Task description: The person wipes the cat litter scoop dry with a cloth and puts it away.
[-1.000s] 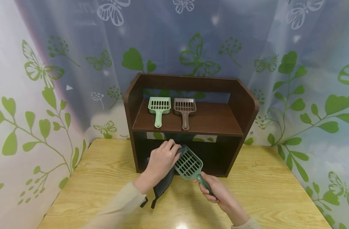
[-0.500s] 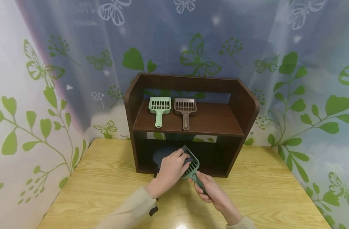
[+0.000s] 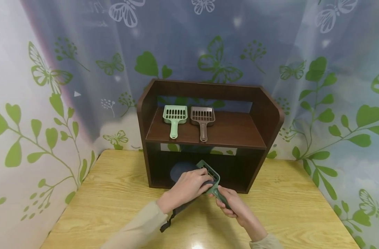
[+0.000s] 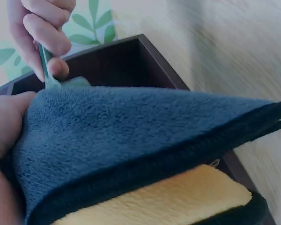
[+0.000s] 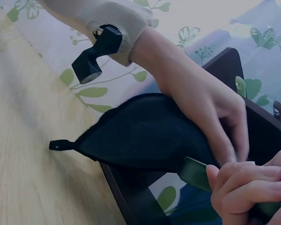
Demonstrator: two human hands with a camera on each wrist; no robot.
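A dark green slotted scoop is being wiped in front of the wooden shelf unit's lower opening, above the table's far edge. The right hand grips its handle; the left hand presses a dark blue cloth over its head. The wiping seems underway; next it needs a steady grip while rubbing

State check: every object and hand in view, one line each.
dark green litter scoop: tilted, in front of the shelf's lower opening, handle gripped.
dark blue cloth: pressed against the scoop head.
left hand: holds the cloth on the scoop.
right hand: curled round the scoop handle.
light green scoop: lying flat on the upper shelf.
brown scoop: lying flat beside it.
wooden shelf unit: upright on the table.
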